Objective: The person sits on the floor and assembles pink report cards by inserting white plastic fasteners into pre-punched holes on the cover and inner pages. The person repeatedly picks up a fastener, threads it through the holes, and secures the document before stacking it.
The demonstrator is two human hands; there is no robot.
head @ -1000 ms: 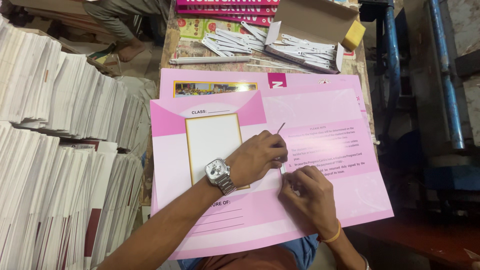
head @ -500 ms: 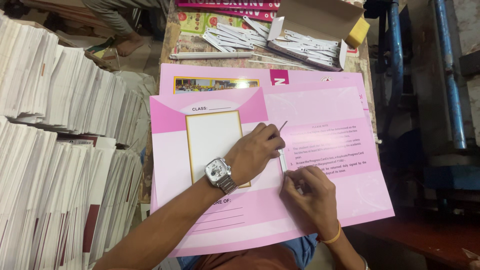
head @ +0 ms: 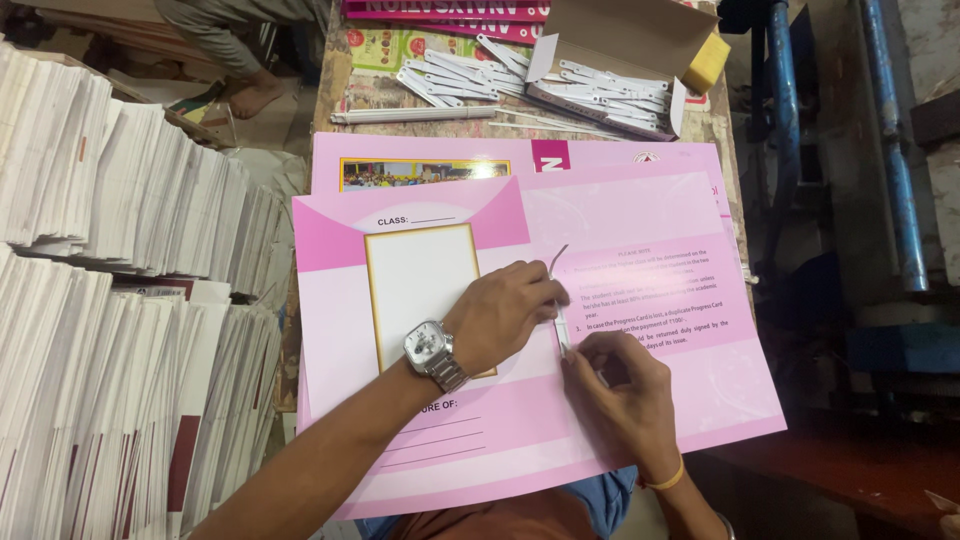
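A pink card folder (head: 640,240) lies open on the table, a white framed panel on its left half and printed text on its right. My left hand (head: 505,315), with a metal wristwatch, presses down at the folder's middle fold. My right hand (head: 620,395), with a yellow band at the wrist, rests just below and right of it. Between the two hands lies a thin white plastic strip (head: 562,325) along the fold, one thin end curling up. Both hands pinch or press this strip against the card.
Tall stacks of printed sheets (head: 110,300) fill the left side. More pink folders lie under the open one. At the table's far end, an open cardboard box (head: 620,45) holds several white strips, with loose ones (head: 450,75) beside it. A blue machine frame (head: 890,150) stands at right.
My hands stay at the fold with small finger shifts along the strip. The camera view moved slightly.
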